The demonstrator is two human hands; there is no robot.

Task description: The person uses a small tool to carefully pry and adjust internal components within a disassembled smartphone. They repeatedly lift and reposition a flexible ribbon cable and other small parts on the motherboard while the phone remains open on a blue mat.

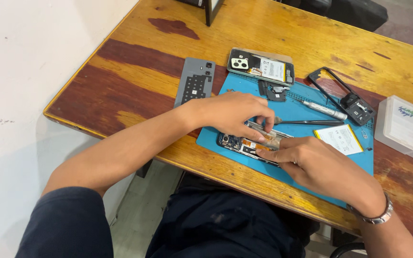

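blue silicone work mat (288, 112) on the wooden counter (135, 81) carries everything i am working on. i judge the step in hand to be work inside an opened phone (247, 142), which lies back-off near the mat's front left corner with its circuit boards and flat cables showing. my left hand (233, 112) comes over the phone from the left, fingers (259, 128) curled down and pinched close together on its upper edge; whether they grip some small part i cannot tell. my right hand (314, 167) meets it from the right, fingers nearly closed with the tips pressed on the lower right part of the phone, holding no tool that i can see. so the phone sits between the two hands, touched by both and partly hidden under them.

a thin metal tool (311, 123) lies on the mat just beyond the left fingertips, a loose battery (339, 138) beside it, and a second opened phone (261, 67) at the mat's far edge. a grey back cover (195, 81) rests on the counter to the left, a black frame (342, 95) to the right.

the next move, as i judge it, calls for a steady, light touch, since the cables look fragile.
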